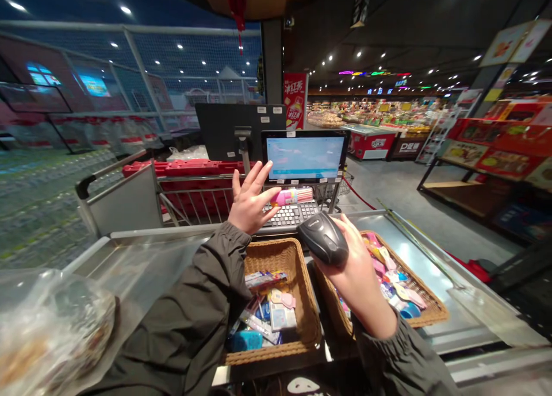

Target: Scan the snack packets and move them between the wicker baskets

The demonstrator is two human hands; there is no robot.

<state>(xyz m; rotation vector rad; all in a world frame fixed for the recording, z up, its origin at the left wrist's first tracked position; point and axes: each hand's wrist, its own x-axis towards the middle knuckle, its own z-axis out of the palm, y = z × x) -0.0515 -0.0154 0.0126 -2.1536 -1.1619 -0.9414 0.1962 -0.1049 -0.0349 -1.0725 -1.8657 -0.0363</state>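
My left hand point(251, 202) is raised above the near edge of the keyboard point(290, 215). Its thumb and index finger pinch a small pink pack point(285, 198) with a striped right end, while the other fingers fan upward. A black barcode scanner point(323, 238) sits in the grip of my right hand point(354, 269), its head tilted up and to the left. Below my left hand stands a wicker basket point(308, 304) with small packaged goods in it. A second wicker basket point(433, 304), partly covered by my right forearm, contains colourful small items.
Behind the keyboard stands a lit monitor point(304, 157), with a dark screen back point(224, 129) beside it. A clear plastic bag point(52, 321) lies at the lower left of the metal counter point(159, 269). Shopping carts point(194, 198) and red boxed-goods shelves point(500, 143) stand beyond.
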